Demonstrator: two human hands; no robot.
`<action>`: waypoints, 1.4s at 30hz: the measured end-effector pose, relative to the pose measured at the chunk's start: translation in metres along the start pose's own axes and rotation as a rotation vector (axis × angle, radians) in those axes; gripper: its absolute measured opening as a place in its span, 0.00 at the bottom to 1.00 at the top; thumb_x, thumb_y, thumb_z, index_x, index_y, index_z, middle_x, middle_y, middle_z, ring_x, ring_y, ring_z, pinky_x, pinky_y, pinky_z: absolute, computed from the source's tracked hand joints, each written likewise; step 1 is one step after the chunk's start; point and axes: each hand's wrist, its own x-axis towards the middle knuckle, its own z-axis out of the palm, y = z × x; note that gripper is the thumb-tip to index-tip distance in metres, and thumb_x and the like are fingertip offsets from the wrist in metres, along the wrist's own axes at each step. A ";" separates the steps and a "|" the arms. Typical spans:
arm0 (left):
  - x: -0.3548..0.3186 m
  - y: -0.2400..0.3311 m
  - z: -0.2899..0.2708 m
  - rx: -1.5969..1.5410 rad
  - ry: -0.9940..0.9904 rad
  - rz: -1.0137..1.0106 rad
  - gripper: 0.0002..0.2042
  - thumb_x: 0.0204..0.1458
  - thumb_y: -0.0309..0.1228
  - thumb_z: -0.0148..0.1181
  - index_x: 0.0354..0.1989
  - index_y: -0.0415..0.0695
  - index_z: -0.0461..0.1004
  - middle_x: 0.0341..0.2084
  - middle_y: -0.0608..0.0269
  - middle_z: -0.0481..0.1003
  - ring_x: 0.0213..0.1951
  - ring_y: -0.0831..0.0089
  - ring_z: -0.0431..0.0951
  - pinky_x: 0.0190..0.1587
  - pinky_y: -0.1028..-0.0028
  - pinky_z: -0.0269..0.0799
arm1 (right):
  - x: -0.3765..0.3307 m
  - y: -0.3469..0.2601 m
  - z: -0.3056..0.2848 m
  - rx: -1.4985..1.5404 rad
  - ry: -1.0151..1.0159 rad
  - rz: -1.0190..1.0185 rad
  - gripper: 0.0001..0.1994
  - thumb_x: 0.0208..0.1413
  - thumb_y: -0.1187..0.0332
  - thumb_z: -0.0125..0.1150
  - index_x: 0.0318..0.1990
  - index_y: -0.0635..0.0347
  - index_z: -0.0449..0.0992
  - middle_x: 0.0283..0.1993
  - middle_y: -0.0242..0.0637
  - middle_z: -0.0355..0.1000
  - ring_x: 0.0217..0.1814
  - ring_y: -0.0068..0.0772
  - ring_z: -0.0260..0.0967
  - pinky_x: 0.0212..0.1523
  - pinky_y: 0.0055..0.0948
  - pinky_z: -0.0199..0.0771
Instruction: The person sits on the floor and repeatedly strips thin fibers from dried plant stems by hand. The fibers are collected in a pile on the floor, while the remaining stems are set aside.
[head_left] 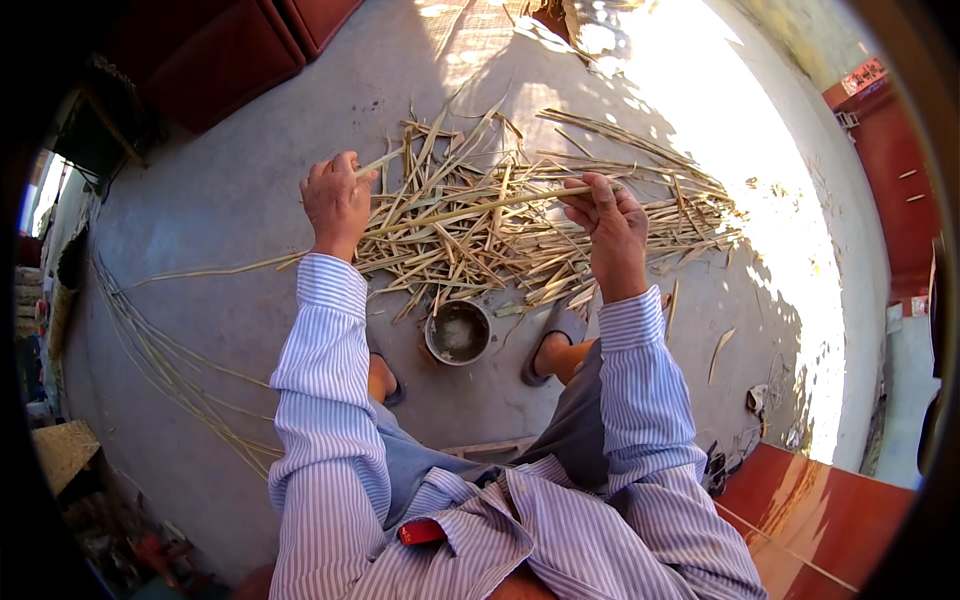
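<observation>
My right hand is closed, pinching a long yellow-green reed stalk near its right end. The stalk slants down to the left, above the pile, and passes behind my left wrist. Farther left, my left hand is a closed fist with a pale dry leaf strip coming out beside its thumb. Beneath both hands spreads a loose heap of dry reed stalks and leaves on the floor. A round metal bowl with murky liquid stands between my feet, at the near side of the heap.
Several long thin strips lie on the grey concrete floor at left. Dark red furniture stands far left, with a red cabinet at the right. A reddish-brown tiled surface is near right. Bright sunlight covers the floor's right side.
</observation>
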 end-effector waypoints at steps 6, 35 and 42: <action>-0.010 0.100 -0.003 -0.413 -0.278 0.344 0.14 0.53 0.42 0.62 0.31 0.42 0.79 0.25 0.57 0.77 0.30 0.60 0.76 0.34 0.65 0.66 | 0.000 0.004 0.018 0.052 0.005 -0.001 0.15 0.63 0.59 0.57 0.43 0.65 0.74 0.41 0.41 0.78 0.42 0.30 0.78 0.39 0.21 0.79; -0.047 0.082 -0.035 -0.127 -0.283 0.486 0.07 0.48 0.35 0.65 0.28 0.46 0.77 0.21 0.65 0.75 0.24 0.67 0.71 0.31 0.67 0.59 | -0.012 0.240 0.006 -1.316 -0.726 0.348 0.16 0.43 0.57 0.67 0.35 0.59 0.79 0.37 0.48 0.77 0.43 0.49 0.75 0.44 0.41 0.74; -0.083 0.083 -0.042 -0.084 -0.377 0.469 0.10 0.37 0.32 0.67 0.23 0.45 0.71 0.17 0.67 0.70 0.24 0.72 0.71 0.31 0.70 0.62 | -0.075 0.371 0.015 -1.507 -0.845 0.246 0.18 0.46 0.60 0.64 0.42 0.61 0.77 0.41 0.46 0.75 0.45 0.43 0.73 0.46 0.36 0.72</action>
